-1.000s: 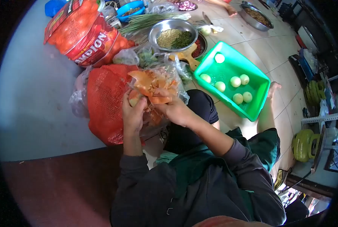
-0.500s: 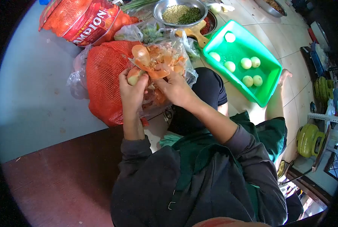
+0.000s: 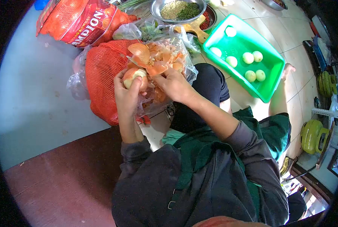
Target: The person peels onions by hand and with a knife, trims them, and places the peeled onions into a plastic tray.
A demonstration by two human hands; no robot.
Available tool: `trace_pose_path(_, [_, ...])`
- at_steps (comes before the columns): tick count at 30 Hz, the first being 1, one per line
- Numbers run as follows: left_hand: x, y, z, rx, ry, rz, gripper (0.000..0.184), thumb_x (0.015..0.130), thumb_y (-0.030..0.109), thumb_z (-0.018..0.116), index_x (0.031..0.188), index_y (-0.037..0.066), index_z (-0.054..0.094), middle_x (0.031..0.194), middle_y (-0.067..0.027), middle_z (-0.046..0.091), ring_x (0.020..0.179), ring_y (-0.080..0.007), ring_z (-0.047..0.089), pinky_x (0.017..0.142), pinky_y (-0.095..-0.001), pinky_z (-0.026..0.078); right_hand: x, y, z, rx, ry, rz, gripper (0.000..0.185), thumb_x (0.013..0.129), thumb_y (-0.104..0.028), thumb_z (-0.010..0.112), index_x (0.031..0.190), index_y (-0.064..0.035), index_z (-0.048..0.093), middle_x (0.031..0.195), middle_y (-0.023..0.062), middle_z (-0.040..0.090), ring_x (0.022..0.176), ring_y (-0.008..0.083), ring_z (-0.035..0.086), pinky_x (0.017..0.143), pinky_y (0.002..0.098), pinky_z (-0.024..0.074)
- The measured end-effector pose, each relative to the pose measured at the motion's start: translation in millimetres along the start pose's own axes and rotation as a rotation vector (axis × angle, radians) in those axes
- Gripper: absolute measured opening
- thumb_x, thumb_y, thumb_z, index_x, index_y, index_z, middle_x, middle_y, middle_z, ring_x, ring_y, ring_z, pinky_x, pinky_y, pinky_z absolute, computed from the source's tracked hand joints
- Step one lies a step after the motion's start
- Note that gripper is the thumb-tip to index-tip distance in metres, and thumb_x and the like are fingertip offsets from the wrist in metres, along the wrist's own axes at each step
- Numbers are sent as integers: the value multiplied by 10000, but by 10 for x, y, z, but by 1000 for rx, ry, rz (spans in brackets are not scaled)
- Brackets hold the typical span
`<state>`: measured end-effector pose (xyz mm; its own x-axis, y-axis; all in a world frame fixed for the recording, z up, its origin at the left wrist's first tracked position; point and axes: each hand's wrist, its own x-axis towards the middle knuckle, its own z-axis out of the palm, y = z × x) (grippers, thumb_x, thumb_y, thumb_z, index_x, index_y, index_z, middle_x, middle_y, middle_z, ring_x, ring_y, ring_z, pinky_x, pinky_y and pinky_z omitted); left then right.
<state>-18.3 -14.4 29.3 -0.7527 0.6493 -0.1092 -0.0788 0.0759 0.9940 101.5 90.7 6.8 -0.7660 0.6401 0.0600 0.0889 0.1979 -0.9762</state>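
My left hand (image 3: 128, 92) is closed around a partly peeled onion (image 3: 134, 78), its pale flesh showing where the brown skin is off. Just right of it, my right hand (image 3: 173, 84) is closed on what looks like a small knife; only a thin pale edge shows, and orange-brown onion skin (image 3: 157, 68) covers the rest. Both hands are above a clear plastic bag (image 3: 191, 73) full of loose onion skins (image 3: 169, 55). Against the bag's left side sits a red mesh sack (image 3: 104, 77). Several peeled onions (image 3: 250, 76) lie in a green basin (image 3: 273, 77) to the right.
Behind the bag are a printed red net sack (image 3: 84, 22), a wooden board (image 3: 193, 28) and a metal bowl (image 3: 167, 19) of chopped ingredients. A grey surface (image 3: 36, 94) extends left. My bent knee (image 3: 205, 85) is beside the basin; a green gas cylinder (image 3: 311, 136) stands far right.
The onion has turned in my left hand, showing more pale flesh. The skin by my right hand has shifted slightly away from the onion. The view has tilted a little.
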Motion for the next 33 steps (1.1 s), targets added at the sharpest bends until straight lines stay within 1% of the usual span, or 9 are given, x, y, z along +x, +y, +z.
trace_pose_path(5, [-81,112,-102,-213,-125,40,457,853,109,554,1240,-31,356,1073,-180,575,799,-220,652,483,-247,523,197,555,92,181,127,-79,341,902,-251,531,1116,14,551,990,261,614,957,398,593,845,426,464])
trace_pose_path(6, [-105,141,-191,-154,-133,98,463,878,153,508,1276,-15,341,1096,-183,579,868,-254,655,494,-261,521,143,403,-85,83,96,62,348,899,-245,534,1122,22,539,985,254,617,978,391,588,874,410,449])
trace_pose_path(7, [-111,199,-189,-207,-130,115,463,886,165,502,1284,-9,343,1102,-180,580,883,-255,652,505,-260,521,141,377,-116,111,93,65,325,919,-265,503,1095,4,555,877,178,630,791,314,620,721,385,491])
trace_pose_path(9, [-121,336,-179,-304,-129,140,462,902,189,491,1300,3,346,1114,-173,581,911,-257,647,527,-258,521,73,158,-268,345,-148,480,311,942,-307,469,1030,-29,576,764,75,590,563,180,545,500,299,448])
trace_pose_path(12, [-42,173,-191,-495,-221,96,435,942,251,432,1301,8,394,1181,-181,561,1038,-278,600,645,-275,535,12,49,-286,438,-235,527,247,968,-308,430,950,-74,509,693,24,542,417,70,398,352,209,319])
trace_pose_path(17, [-5,63,-138,-825,-424,2,466,925,205,409,1345,6,366,1285,-193,493,1186,-326,503,842,-359,516,-31,-31,-342,341,-311,490,327,953,-330,450,1087,-36,500,681,24,556,466,110,468,385,243,366])
trace_pose_path(20, [68,-87,-159,-730,-376,37,504,895,129,438,1371,7,323,1299,-186,469,1186,-312,500,892,-404,498,-63,-78,-323,236,-207,348,292,963,-317,446,1066,-47,490,679,25,559,452,83,441,395,224,360])
trace_pose_path(26, [14,-59,-3,-480,-228,139,610,830,-18,534,1386,8,285,1281,-134,457,1131,-267,530,905,-435,504,-50,-142,-324,271,-235,413,274,972,-300,429,1120,-72,470,694,37,579,438,64,417,393,207,352])
trace_pose_path(33, [21,-142,22,-380,-170,193,681,776,-57,643,1355,8,292,1256,-135,459,1085,-246,553,888,-391,528,-37,-32,-396,446,-326,549,278,986,-271,375,1153,-72,476,701,44,572,429,53,408,347,185,328])
